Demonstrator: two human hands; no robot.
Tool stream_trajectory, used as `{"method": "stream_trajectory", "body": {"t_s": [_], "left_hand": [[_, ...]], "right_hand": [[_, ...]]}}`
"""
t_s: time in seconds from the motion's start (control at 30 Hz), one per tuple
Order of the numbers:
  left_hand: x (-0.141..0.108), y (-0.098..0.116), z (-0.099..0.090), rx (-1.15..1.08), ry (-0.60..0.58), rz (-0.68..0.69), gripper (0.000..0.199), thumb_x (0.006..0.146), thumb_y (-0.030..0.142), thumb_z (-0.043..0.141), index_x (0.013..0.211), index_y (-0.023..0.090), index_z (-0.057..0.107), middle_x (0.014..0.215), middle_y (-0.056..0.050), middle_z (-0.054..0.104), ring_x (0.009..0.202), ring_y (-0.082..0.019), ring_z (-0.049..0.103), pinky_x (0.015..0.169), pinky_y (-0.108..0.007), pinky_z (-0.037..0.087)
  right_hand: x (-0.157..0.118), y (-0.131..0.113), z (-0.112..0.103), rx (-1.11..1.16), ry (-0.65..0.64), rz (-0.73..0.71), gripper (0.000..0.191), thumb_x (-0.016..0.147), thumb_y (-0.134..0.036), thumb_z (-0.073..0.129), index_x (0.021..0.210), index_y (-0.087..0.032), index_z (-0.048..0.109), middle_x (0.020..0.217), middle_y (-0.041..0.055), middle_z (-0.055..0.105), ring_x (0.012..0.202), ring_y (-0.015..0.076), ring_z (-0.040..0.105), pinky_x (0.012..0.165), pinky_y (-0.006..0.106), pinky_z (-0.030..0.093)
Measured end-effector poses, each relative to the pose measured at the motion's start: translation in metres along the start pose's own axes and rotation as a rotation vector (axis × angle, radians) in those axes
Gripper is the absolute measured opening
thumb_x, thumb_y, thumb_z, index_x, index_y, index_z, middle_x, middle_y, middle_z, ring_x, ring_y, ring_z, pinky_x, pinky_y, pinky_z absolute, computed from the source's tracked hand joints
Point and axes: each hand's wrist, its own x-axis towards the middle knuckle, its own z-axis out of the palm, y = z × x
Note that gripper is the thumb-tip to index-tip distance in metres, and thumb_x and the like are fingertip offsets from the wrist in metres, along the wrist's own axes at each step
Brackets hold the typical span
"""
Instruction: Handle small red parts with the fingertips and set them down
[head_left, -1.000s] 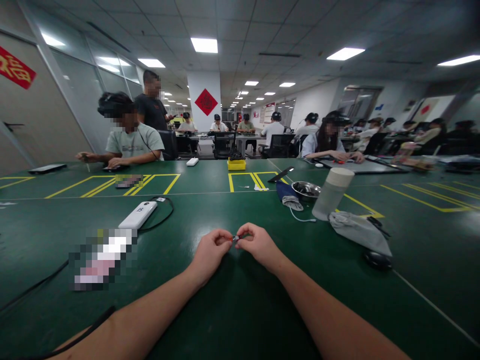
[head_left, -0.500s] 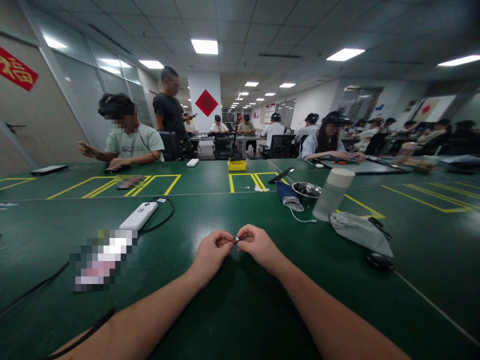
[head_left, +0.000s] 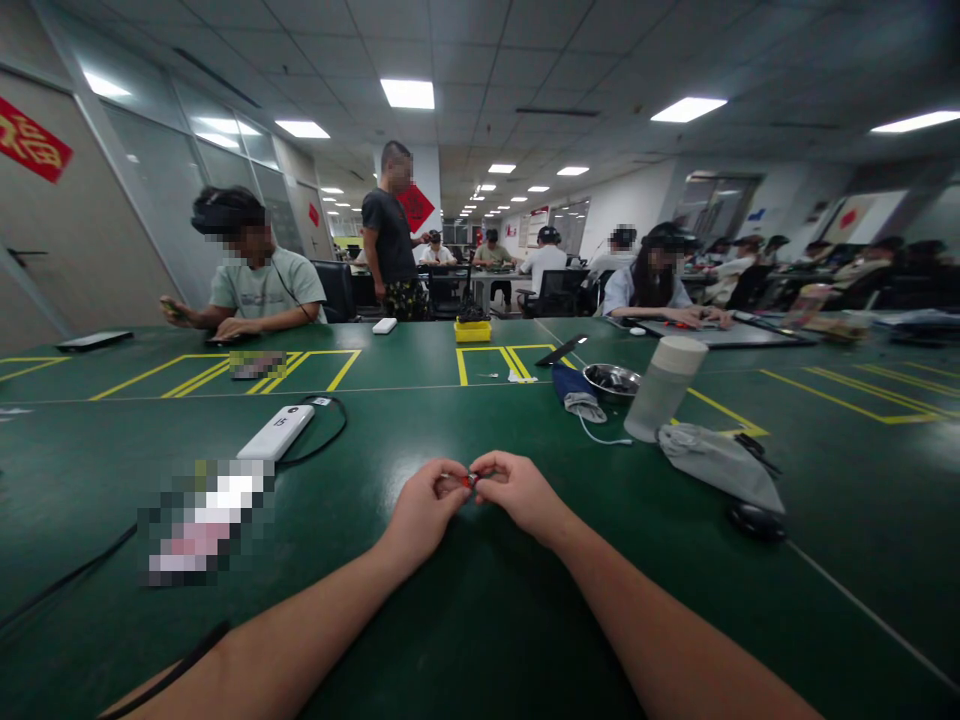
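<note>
We see left hand [head_left: 417, 512] and right hand [head_left: 525, 497] pinching small red piece [head_left: 469, 481] between fingertips, over green table [head_left: 480, 610] — fingertip hold likely because piece is tiny; exact kind we cannot tell.

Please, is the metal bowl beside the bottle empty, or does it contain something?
Not empty: dark items show inside the metal bowl. What they are, I cannot tell.

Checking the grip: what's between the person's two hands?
The head view shows a small, partly red item between the left hand and right hand, too small to identify.
</note>
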Motion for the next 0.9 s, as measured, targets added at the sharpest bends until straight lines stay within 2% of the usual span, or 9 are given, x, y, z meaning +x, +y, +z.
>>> {"method": "stream_trajectory", "body": {"t_s": [0.13,0.37,0.57,0.7,0.8,0.9], "left_hand": [[-0.003,0.002,0.0006,0.038,-0.022,0.05,0.012,0.075,0.02,0.062,0.086,0.018,0.059,0.075,-0.001,0.065,0.067,-0.015,0.062,0.063,-0.026,0.047],[-0.004,0.0011,0.0031,0.077,-0.035,0.078,0.016,0.074,0.018,0.064,0.088,0.018,0.056,0.072,0.001,0.06,0.066,-0.014,0.058,0.063,-0.026,0.046],[-0.0045,0.0002,0.0051,0.19,0.108,0.229,0.027,0.071,0.015,0.065,0.094,0.019,0.054,0.083,-0.001,0.056,0.074,-0.014,0.055,0.071,-0.027,0.045],[-0.0051,0.0028,0.0043,0.222,0.125,0.199,0.03,0.07,0.014,0.064,0.099,0.019,0.055,0.083,-0.001,0.056,0.075,-0.015,0.055,0.071,-0.028,0.045],[-0.0051,0.0067,0.0032,0.229,0.1,0.165,0.023,0.07,0.016,0.064,0.092,0.019,0.058,0.079,0.0,0.057,0.072,-0.015,0.055,0.068,-0.027,0.044],[-0.0053,0.0097,0.0025,0.279,0.092,0.201,0.018,0.072,0.017,0.063,0.089,0.019,0.059,0.078,0.0,0.057,0.071,-0.015,0.054,0.067,-0.026,0.042]], "right_hand": [[0.0007,0.0026,-0.0002,0.003,0.0,-0.013,0.027,0.072,-0.018,0.059,0.098,-0.013,0.065,0.082,0.0039,0.066,0.063,0.0127,0.061,0.065,0.027,0.05],[-0.0002,0.0011,-0.0016,0.035,-0.109,-0.02,0.026,0.073,-0.019,0.058,0.096,-0.014,0.069,0.079,0.0032,0.068,0.066,0.0127,0.06,0.069,0.028,0.049],[-0.0032,-0.0052,-0.0013,0.119,-0.165,-0.005,0.029,0.075,-0.02,0.056,0.102,-0.014,0.068,0.082,0.0036,0.068,0.066,0.0116,0.059,0.069,0.028,0.049],[-0.0031,-0.0054,0.0021,0.162,-0.158,-0.01,0.036,0.073,-0.018,0.06,0.108,-0.016,0.064,0.089,0.0047,0.068,0.071,0.0131,0.062,0.071,0.029,0.05],[-0.0031,-0.0052,0.0042,0.172,-0.143,0.001,0.031,0.071,-0.019,0.063,0.102,-0.016,0.064,0.089,0.005,0.069,0.075,0.0146,0.064,0.072,0.029,0.051],[-0.0044,-0.0055,0.0054,0.216,-0.139,0.02,0.028,0.07,-0.022,0.068,0.096,-0.015,0.061,0.088,0.0048,0.069,0.077,0.0154,0.065,0.073,0.03,0.051]]}}
